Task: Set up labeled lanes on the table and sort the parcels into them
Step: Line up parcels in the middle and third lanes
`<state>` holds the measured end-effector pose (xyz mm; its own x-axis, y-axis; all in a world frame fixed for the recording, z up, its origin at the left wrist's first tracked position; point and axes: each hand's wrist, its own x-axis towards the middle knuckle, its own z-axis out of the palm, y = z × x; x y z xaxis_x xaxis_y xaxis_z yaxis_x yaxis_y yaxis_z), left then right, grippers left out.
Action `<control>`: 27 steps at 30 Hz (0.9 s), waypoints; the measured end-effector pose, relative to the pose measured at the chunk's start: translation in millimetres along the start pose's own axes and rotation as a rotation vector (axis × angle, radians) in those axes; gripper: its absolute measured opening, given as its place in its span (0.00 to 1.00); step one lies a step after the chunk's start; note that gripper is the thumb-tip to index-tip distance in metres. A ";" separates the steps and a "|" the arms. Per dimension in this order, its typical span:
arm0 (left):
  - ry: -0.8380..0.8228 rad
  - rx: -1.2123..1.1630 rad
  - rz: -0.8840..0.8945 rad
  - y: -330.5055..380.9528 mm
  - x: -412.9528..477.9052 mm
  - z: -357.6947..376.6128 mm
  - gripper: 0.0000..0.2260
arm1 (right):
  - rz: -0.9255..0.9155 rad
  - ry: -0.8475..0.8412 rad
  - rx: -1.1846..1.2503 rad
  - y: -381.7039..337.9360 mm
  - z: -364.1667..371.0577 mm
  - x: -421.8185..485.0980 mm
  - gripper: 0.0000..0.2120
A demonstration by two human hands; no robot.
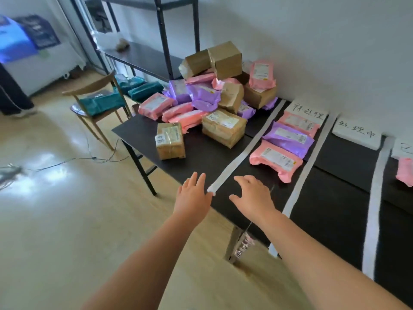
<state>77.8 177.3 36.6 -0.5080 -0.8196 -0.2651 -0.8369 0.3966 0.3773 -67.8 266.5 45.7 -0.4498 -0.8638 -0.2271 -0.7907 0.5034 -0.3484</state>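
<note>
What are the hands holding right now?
Nothing. The left hand and the right hand are both open, fingers spread, near the end of a white strip on the table. Neither grips anything.

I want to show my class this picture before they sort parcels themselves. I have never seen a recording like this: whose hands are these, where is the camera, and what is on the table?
There is no machine here. A person wears one camera on the head, looking forward and down, so the two bare arms are their own. The left hand and right hand are open and hold nothing, one on either side of the near end of a white strip. Strips like it divide the black table into lanes, headed by handwritten sheets such as this label. The first lane holds three soft bags in a row: near pink parcel, purple parcel, far pink parcel. An unsorted pile of bags and brown boxes lies to the left.
</note>
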 end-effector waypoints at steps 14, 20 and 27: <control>0.045 -0.153 -0.128 -132.1 59.3 -60.9 0.26 | 0.004 -0.003 0.165 -141.0 34.1 95.1 0.26; 0.049 -0.153 -0.134 -151.5 130.9 -83.6 0.24 | 0.083 0.018 0.250 -171.2 48.0 173.9 0.25; 0.029 -0.099 -0.116 -169.2 205.8 -113.6 0.21 | 0.146 0.046 0.283 -185.5 48.3 245.3 0.26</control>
<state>138.1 -105.4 19.0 -0.4020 -0.8697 -0.2863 -0.8643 0.2573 0.4322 -11.3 -37.6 10.7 -0.5735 -0.7788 -0.2543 -0.5724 0.6029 -0.5558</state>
